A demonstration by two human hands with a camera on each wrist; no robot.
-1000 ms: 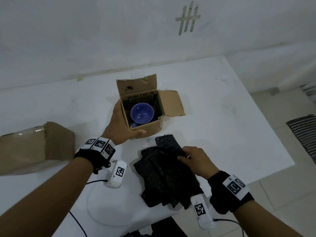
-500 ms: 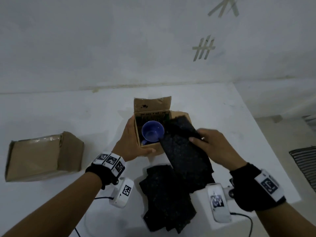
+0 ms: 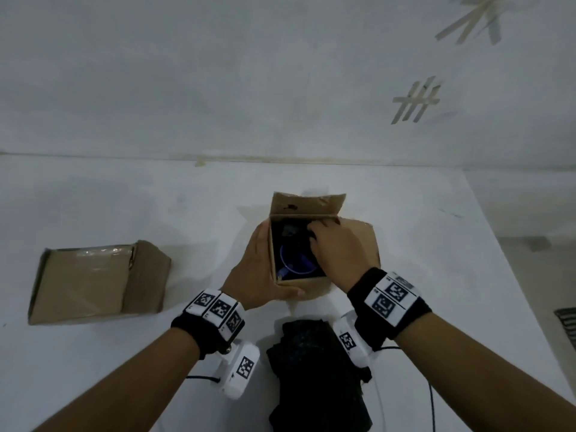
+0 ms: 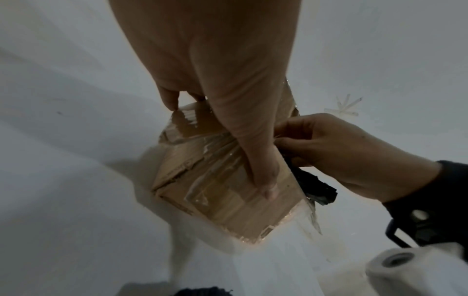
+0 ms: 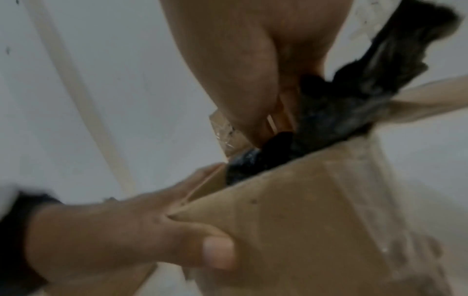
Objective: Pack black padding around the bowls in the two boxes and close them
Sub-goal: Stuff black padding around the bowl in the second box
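An open cardboard box (image 3: pixel 307 285) stands mid-table with a blue bowl (image 3: pixel 294 266) inside. My left hand (image 3: pixel 260 269) grips its left wall, thumb across the front face (image 4: pixel 264 180). My right hand (image 3: pixel 338 247) reaches into the box from the right, fingers curled on a black padding sheet (image 5: pixel 341 104) and pushing it down beside the bowl. Part of that sheet (image 4: pixel 316 186) sticks out over the box's edge. The fingertips are hidden inside the box. A second box (image 3: pixel 93 282) lies at the left with its flaps folded shut.
A pile of black padding (image 3: pixel 314 378) lies at the table's near edge between my forearms. The open box's back flap (image 3: pixel 307 204) stands up, and its right flap (image 3: pixel 364 241) lies outward. A wall runs behind the table. The table's right edge (image 3: pixel 511 263) drops to the floor.
My right hand lifted one padding sheet off the pile, carried it over the open box and pushed it inside. My left hand stayed on the box wall.
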